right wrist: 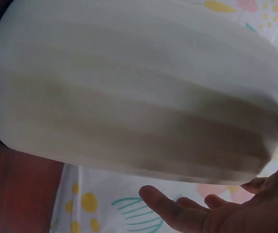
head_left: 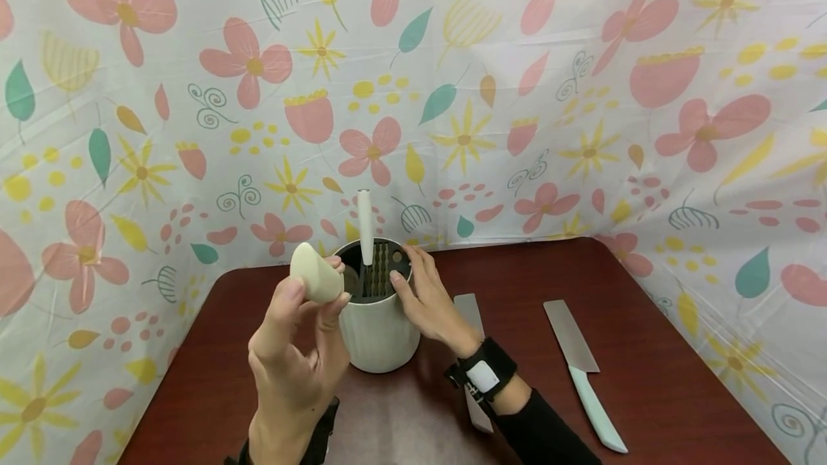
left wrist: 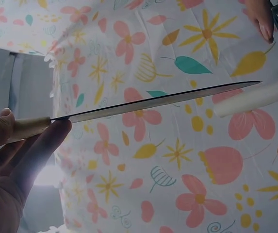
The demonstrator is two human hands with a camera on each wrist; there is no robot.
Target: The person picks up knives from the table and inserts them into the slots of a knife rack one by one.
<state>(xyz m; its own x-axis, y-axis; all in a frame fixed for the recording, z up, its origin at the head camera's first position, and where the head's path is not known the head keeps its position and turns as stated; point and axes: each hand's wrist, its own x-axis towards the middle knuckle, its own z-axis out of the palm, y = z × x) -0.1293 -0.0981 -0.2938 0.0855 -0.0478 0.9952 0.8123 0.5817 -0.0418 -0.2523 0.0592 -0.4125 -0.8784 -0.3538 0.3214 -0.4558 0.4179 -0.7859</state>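
My left hand (head_left: 297, 361) pinches a knife (left wrist: 153, 101) by its cream handle (head_left: 315, 275), raised in front of a round, off-white knife holder (head_left: 381, 339). In the left wrist view the knife's long, narrow blade extends away from the fingers. My right hand (head_left: 429, 300) rests on the holder's right rim, thumb over the top edge and fingers along the far side. Inside the holder is a dark slotted insert (head_left: 382, 264). A white-handled utensil (head_left: 365, 228) stands upright in it, its lower end hidden.
On the right of the dark red table (head_left: 517, 271) lies a broad-bladed knife (head_left: 571, 336) with a pale green handle. Another knife (head_left: 469, 311) lies partly hidden under my right wrist. A flower-patterned cloth (head_left: 465, 92) hangs behind the table.
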